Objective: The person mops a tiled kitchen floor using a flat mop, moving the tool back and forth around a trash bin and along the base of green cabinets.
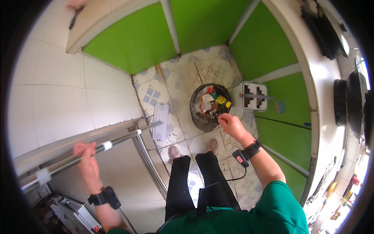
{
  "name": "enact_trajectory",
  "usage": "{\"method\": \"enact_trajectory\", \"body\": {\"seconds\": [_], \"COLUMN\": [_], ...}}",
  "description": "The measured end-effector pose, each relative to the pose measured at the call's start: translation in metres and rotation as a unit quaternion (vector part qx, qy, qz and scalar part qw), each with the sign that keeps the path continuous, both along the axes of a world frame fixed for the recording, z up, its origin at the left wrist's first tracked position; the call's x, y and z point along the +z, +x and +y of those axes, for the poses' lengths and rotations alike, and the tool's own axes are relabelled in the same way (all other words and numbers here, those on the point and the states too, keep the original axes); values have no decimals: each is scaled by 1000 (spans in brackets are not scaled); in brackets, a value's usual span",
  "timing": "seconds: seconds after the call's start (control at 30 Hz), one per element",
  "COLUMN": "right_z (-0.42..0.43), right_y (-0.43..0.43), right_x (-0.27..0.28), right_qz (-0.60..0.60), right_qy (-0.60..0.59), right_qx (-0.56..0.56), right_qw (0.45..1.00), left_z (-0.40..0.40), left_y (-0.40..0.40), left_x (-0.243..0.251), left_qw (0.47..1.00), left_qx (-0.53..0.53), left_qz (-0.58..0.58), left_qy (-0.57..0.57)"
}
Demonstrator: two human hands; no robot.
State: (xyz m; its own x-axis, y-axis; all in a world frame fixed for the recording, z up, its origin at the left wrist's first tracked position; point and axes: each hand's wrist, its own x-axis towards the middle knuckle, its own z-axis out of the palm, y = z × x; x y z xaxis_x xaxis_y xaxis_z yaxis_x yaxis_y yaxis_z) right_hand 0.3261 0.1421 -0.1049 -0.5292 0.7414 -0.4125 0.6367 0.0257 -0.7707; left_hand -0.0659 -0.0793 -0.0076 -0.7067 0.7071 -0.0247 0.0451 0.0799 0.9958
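Note:
My left hand (89, 165), slightly blurred, is closed around the metal pole (122, 138) of a flat mop. That pole slants down to a pale rectangular mop head (160, 128) on the tiled floor. Over the near right rim of a trash bin lined with a black bag (204, 124), my right hand (232, 124) has its fingers pinched together. Nothing can be made out between those fingertips. Inside the bin lie crumpled tissues (207, 99), other scraps and a green bottle with a yellow cap (222, 101). Each wrist carries a black strapped device with a cable.
A white two-slot mop bucket (255, 96) with a grey handle stands right of the bin. Green cabinets (204, 23) enclose the far and right sides. Black pans (340, 102) sit on the right counter. Steel tubing (150, 163) runs beside my left leg. A blurred pinkish shape (76, 3) shows top left.

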Motion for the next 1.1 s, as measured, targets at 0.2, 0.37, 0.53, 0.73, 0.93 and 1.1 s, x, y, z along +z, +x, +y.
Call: {"method": "enact_trajectory", "body": {"seconds": [0.2, 0.37, 0.53, 0.73, 0.93, 1.1], "right_z": [34, 43, 29, 13, -11, -27], "right_y": [15, 48, 97, 151, 186, 145], "right_x": [222, 388, 412, 425, 449, 478], "right_qz": [289, 463, 428, 354, 351, 243], "right_qy": [140, 289, 242, 169, 234, 231], "right_qx": [42, 100, 80, 79, 7, 91], "right_qw": [946, 832, 867, 917, 907, 938], "left_z": [79, 128, 129, 129, 188, 261], "left_y": [81, 158, 243, 252, 250, 236], "left_x": [-4, -36, 7, 0, 16, 25], "left_qw": [981, 914, 901, 866, 810, 741], "left_qx": [-111, -287, -372, -468, -549, -631], "left_qz": [67, 174, 116, 115, 204, 216], "left_qy": [-141, -226, -193, -130, 30, 82]}}
